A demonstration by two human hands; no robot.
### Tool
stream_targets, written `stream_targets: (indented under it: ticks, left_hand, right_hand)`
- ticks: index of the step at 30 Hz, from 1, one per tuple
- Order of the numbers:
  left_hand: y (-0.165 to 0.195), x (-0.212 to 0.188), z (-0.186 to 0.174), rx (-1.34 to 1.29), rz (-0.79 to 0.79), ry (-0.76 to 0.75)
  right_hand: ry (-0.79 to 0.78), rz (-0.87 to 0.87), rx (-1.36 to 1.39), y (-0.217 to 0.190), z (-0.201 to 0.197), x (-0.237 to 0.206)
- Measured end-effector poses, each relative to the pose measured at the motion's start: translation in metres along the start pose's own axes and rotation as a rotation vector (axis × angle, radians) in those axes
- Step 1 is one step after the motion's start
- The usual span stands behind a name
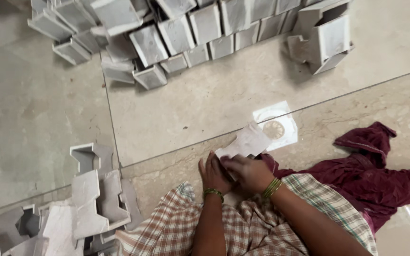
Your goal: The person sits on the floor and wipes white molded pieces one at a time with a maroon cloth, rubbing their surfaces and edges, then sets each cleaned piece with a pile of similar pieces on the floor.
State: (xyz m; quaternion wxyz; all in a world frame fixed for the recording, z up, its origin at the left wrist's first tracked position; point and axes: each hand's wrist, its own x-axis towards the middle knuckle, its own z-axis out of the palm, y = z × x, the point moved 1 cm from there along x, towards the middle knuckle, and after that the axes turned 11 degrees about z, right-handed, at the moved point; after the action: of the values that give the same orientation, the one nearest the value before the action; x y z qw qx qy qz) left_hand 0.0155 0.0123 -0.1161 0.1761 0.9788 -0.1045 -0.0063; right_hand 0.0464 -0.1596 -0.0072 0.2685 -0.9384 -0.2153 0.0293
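Nearest, the left hand [213, 173] lies fingers-down on the floor [34, 118], touching the lower edge of a flat grey cardboard blank [247, 141]; whether it grips is unclear. At its 3 o'clock, the right hand [246, 172] pinches that blank, which is tilted toward 1 o'clock, one corner overlapping the round floor drain [275, 129]. Checked cloth [176, 227] covers the lap at 6 o'clock; maroon fabric [380, 175] crowds 3 o'clock. At 8 o'clock a loose heap of unfolded blanks [91, 194] hems that side. Bare tile lies open from 10 to 1 o'clock. Farthest, at 12 o'clock, stacked folded boxes [176, 33] form a wall; a separate small stack [326, 35] sits at 1 o'clock.
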Motion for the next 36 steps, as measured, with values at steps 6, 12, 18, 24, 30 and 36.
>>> stream_targets:
  ticks: [6, 12, 18, 24, 30, 36]
  left_hand:
    - [0.012, -0.004, -0.015, -0.021, -0.024, -0.061]
    - [0.016, -0.003, -0.02, -0.018, -0.011, -0.105]
    - [0.012, -0.005, -0.019, -0.06, 0.006, -0.018]
    - [0.013, 0.004, -0.026, -0.041, -0.049, -0.171]
    - [0.01, 0.003, -0.023, -0.025, -0.065, -0.192]
    - [0.008, 0.005, -0.02, -0.043, -0.03, -0.137]
  right_hand:
    - [-0.069, 0.479, -0.191, 0.046, -0.05, 0.032]
    - [-0.004, 0.18, -0.03, 0.02, -0.011, 0.01]
    - [0.103, 0.152, -0.123, 0.033, -0.017, 0.031]
    - [0.22, 0.375, -0.032, 0.044, -0.046, 0.038]
    - [0.176, 0.332, 0.018, 0.024, -0.026, 0.039]
    - [0.277, 0.426, -0.003, 0.052, -0.032, 0.051]
